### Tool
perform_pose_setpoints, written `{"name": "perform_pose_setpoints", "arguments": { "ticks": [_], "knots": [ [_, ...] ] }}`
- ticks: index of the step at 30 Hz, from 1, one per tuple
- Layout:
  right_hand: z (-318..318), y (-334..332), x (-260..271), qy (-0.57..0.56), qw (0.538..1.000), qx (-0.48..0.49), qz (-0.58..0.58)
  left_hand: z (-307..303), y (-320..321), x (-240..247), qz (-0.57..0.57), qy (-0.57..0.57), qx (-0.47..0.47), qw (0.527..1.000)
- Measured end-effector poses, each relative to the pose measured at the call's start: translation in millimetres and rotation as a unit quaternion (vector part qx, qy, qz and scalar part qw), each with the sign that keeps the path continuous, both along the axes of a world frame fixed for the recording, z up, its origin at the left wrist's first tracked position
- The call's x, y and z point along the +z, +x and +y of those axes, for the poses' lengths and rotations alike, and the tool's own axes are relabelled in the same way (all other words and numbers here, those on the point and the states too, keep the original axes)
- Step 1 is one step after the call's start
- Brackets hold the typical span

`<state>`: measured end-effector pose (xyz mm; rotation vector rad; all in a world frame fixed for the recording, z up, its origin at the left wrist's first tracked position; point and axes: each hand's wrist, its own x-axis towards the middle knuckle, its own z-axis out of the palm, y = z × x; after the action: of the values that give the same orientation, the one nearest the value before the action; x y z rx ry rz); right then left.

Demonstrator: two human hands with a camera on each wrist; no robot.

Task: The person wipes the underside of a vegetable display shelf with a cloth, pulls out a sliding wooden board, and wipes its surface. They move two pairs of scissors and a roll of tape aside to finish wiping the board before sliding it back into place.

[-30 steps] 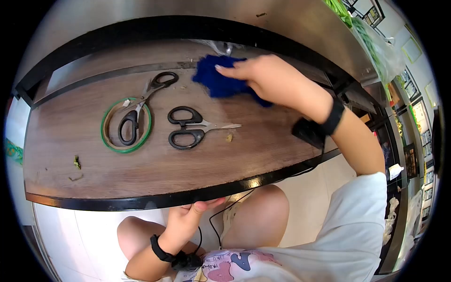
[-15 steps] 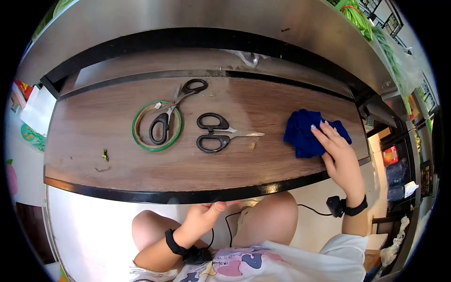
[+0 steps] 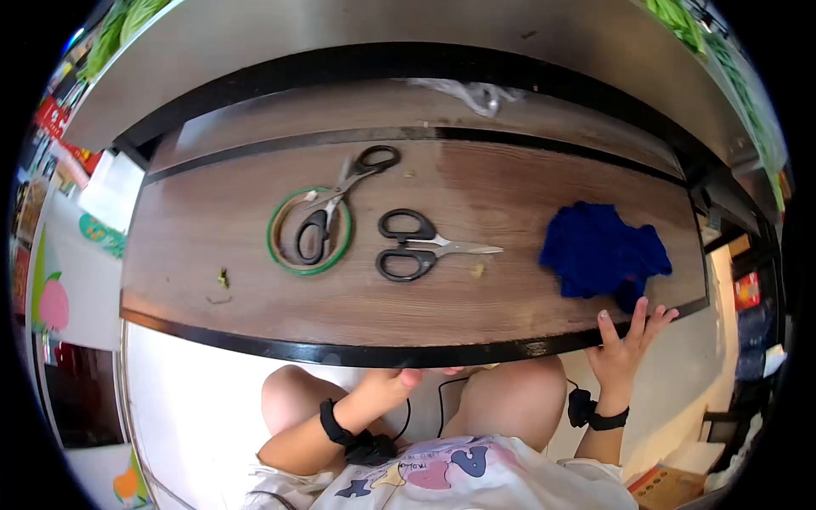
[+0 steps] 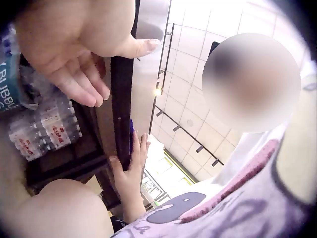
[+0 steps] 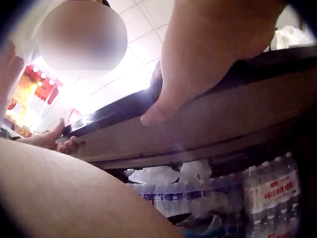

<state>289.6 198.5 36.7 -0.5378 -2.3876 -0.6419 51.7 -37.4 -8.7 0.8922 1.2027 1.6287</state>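
The right hand point(image 3: 625, 340) touches the front edge of the desk point(image 3: 510, 310), fingers spread wide and empty, just beside the blue cloth point(image 3: 603, 251) crumpled at the desk's right end. The left hand point(image 3: 391, 384) sits under the edge, fingers loose and empty; scissors point(image 3: 416, 246) lie mid-desk.

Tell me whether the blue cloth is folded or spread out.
Spread out, loosely: the blue cloth lies rumpled in an uneven patch on the table, with no neat folds.
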Motion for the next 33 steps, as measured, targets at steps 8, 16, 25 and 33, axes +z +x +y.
{"name": "perform_pose_setpoints", "arguments": {
  "ticks": [8,16,25,33],
  "knots": [
    [7.9,-7.6,-3.4,0.063,0.998,0.011,-0.003,1.2,-4.7,7.3,0.061,0.011,0.014,0.998],
    [8.8,-12.6,2.3,0.051,0.999,0.004,0.002,-2.4,4.2,7.9,-0.045,-0.008,0.011,0.999],
    [11.0,-12.4,1.1,0.049,0.999,0.001,0.015,-35.9,-9.0,112.4,0.294,0.128,-0.176,0.931],
    [15.0,-15.0,-1.1,0.062,0.997,0.019,0.041,-22.2,-51.9,162.4,0.721,-0.162,0.276,0.615]
  ]
}}
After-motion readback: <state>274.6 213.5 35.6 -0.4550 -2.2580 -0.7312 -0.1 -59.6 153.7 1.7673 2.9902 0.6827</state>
